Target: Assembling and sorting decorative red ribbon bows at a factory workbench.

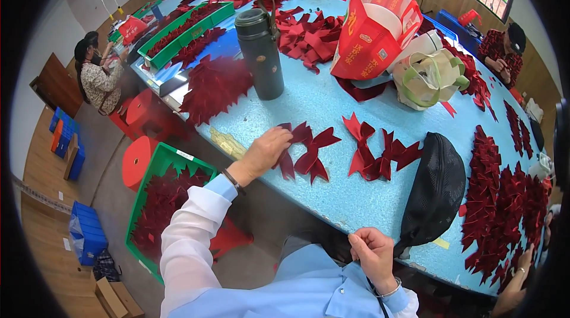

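My left hand [268,150] reaches over the near edge of the light-blue table [332,202], its fingers closed on a dark red ribbon bow [286,164]. Just right of it lies another bow [313,153], close against the held one. A bit further right are more red bows, one [360,146] upright and one [396,150] turned sideways, touching or overlapping. Beside the table's front edge, close to my body, my right hand [373,253] is curled with thumb and fingertips together. Whatever it may hold is hidden.
A dark flask [260,57], red bag [375,27], cream pouch [424,78] and black mesh bag [436,190] stand around the bows. Left below, a green crate [148,169] of bows sits by red stools [139,158]. Piled bows [484,199] lie right; co-workers sit around.
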The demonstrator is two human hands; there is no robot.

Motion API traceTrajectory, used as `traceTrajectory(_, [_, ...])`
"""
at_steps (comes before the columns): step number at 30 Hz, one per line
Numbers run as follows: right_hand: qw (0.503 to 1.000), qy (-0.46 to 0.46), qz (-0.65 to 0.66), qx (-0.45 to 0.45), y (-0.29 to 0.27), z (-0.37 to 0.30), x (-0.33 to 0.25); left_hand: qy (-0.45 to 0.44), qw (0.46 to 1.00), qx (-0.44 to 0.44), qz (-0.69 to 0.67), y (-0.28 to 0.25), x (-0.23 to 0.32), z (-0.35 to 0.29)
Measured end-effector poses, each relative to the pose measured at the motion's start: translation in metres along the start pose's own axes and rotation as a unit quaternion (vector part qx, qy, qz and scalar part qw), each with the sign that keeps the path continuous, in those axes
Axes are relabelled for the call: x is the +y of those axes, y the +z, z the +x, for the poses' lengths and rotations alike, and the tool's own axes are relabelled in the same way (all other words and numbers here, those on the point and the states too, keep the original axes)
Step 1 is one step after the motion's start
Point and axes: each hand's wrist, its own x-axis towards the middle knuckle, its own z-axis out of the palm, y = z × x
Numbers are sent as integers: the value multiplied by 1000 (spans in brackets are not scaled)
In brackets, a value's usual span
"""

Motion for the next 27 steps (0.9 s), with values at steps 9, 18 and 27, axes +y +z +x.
traceTrajectory(9, [1000, 25, -4, -8, 32, 48, 22, -37, 996, -84, 1, 15, -35, -2])
traceTrajectory(18, [1000, 1, 17, 1, 32, 29, 13, 31, 986, -136, 86, 5, -28, 3])
traceTrajectory(27, [1000, -13, 13, -2, -29, -44, -14, -127, 988, -75, -40, -11, 39, 6])
